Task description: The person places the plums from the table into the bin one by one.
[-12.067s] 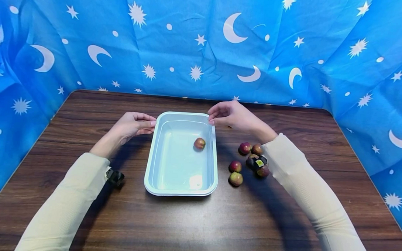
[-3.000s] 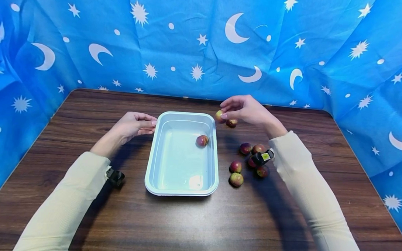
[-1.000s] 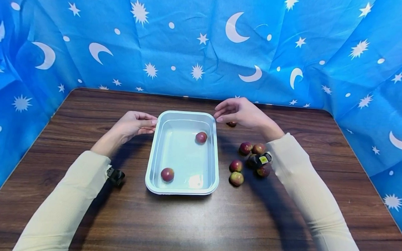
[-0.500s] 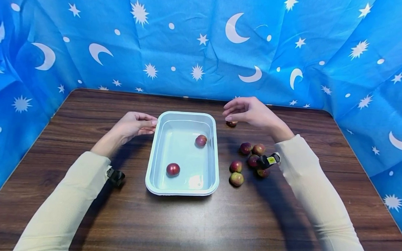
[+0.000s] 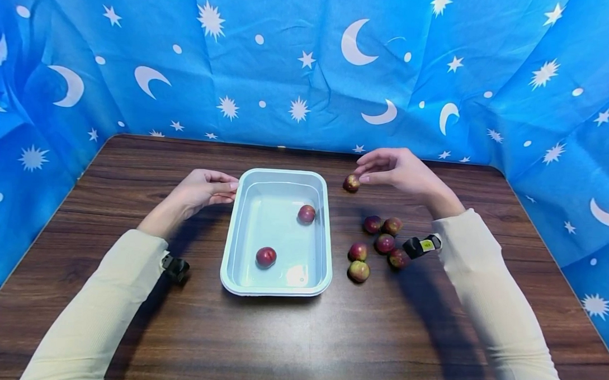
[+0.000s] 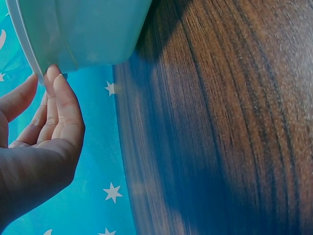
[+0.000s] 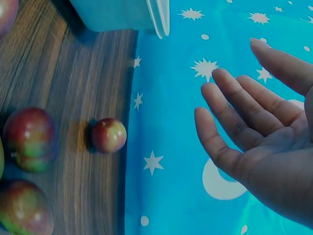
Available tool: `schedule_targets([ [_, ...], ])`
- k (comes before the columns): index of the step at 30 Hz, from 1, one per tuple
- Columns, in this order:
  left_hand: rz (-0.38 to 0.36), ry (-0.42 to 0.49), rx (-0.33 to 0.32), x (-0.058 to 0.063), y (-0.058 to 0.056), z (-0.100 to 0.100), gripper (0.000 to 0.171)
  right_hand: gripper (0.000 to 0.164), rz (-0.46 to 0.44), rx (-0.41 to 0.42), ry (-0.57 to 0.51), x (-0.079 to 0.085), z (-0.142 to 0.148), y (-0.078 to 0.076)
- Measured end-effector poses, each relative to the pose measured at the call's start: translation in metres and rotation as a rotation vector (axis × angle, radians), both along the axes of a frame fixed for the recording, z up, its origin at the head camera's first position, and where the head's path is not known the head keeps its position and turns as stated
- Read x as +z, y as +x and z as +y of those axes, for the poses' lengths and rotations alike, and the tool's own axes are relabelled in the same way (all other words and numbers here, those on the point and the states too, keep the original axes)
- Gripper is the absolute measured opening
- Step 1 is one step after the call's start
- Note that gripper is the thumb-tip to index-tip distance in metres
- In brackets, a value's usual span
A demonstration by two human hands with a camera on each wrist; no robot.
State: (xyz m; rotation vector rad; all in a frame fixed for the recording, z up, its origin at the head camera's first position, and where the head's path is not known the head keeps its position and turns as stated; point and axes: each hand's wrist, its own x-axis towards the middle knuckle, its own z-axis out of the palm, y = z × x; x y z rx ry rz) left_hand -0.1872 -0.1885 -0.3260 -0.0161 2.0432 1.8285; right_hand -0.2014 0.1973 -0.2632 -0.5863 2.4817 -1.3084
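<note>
My left hand pinches the left rim of a white plastic tray between thumb and fingers. In the left wrist view, the thumb lies on one side of the tray's rim and the fingertips on the other. Inside the tray are two plums, a red plum near the front and another plum by the right wall. My right hand holds nothing, its fingers loosely spread above the table. A lone plum overlaps its fingertips in the head view; in the right wrist view this plum sits apart from the hand.
Right of the tray, several plums lie in a loose group on the dark wooden table, with a greenish plum at its front. A blue curtain with moons and stars surrounds the table's back and sides.
Three seconds ago my right hand held a plum beside the tray; a second plum now lies inside, having rolled. The empty right hand has moved right, uncovering the lone plum. The left hand stays put.
</note>
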Motion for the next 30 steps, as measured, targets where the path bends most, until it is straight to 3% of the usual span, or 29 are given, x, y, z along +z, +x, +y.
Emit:
schedule_targets([
  [16,-0.008,-0.002,0.007,-0.001,-0.001,0.000,0.035,0.034,0.017,-0.068,0.043,-0.002,0.033,0.011],
  [30,-0.008,0.003,0.007,-0.002,-0.001,-0.001,0.036,0.037,-0.025,-0.139,0.059,-0.011,0.055,0.018],
])
